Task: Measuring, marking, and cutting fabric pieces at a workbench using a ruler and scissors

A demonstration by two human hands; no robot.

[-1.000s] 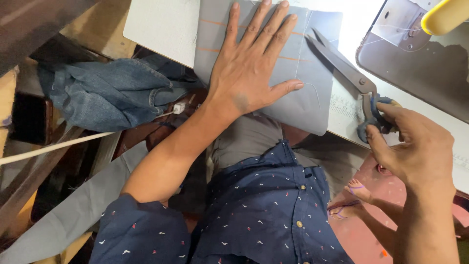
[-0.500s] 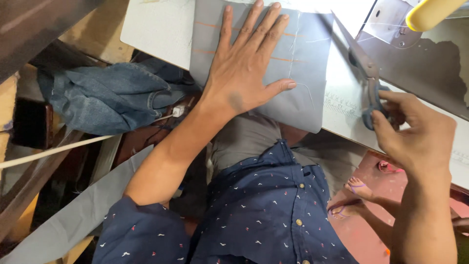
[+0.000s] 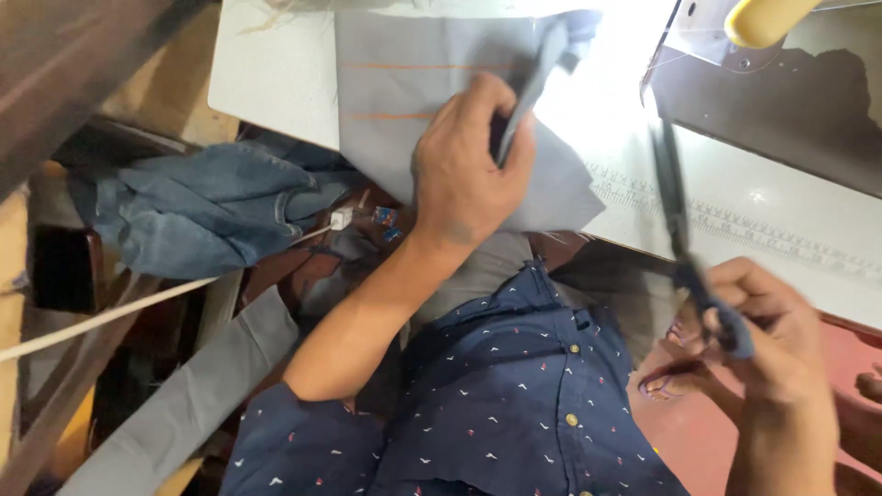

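scissors (image 3: 675, 197) blades motion-blurred, grey cloth (image 3: 432, 83) top cut off, yellow knob (image 3: 767, 18) cropped

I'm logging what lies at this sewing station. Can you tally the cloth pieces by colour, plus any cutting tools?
Grey cloth: 2, the grey piece on the table under the left hand, and the grey strip hanging lower left
Blue denim: 1
Scissors: 1, in the right hand
Total: 4

Matt grey cloth (image 3: 413, 83); smooth white table (image 3: 266, 73); metal scissors (image 3: 675, 202).
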